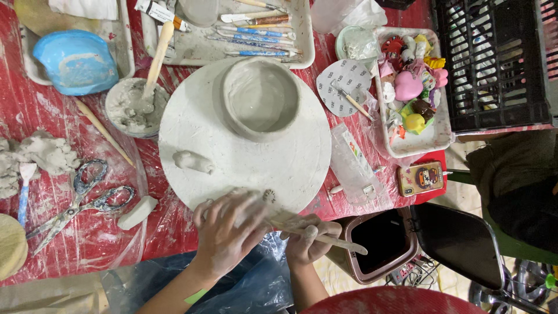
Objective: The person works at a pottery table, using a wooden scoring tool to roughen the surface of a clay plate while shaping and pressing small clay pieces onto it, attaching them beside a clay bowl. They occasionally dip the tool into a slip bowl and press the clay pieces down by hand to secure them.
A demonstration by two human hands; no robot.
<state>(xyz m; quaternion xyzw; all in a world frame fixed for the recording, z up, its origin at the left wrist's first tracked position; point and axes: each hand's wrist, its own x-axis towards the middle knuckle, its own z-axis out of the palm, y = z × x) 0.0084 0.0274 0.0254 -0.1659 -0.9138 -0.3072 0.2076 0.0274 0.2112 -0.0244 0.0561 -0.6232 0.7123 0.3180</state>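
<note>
- Low in the frame, left hand lies flat, fingers spread, steadying the clay-coated round board.
- Right hand grips a wooden modelling tool, poised at the board's edge.

Clay pot on turntable; scissors left

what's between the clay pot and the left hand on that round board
In the head view, bare clay-smeared board lies between the clay pot and the left hand, with a small flower-shaped clay piece near the fingers.
</note>
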